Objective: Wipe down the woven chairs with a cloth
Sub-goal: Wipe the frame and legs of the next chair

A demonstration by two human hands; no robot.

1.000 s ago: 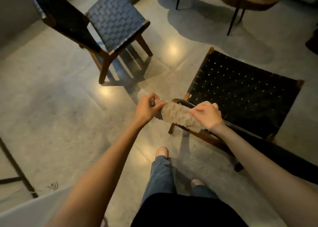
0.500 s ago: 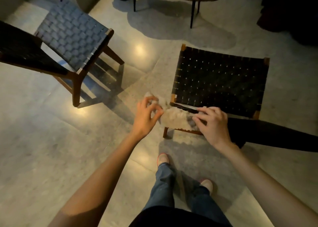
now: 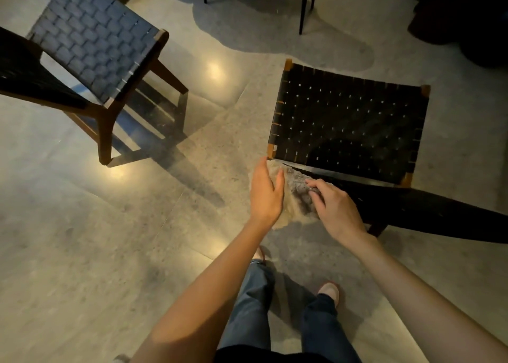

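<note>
The bare left hand [image 3: 265, 195] is flat, with its fingers straight and close together and the thumb a little apart. Its forearm reaches forward from below. The bare right hand [image 3: 336, 208] is just beside it, back upward, its fingers [image 3: 314, 184] curled and pinching the fluffy beige cloth [image 3: 296, 191].
</note>
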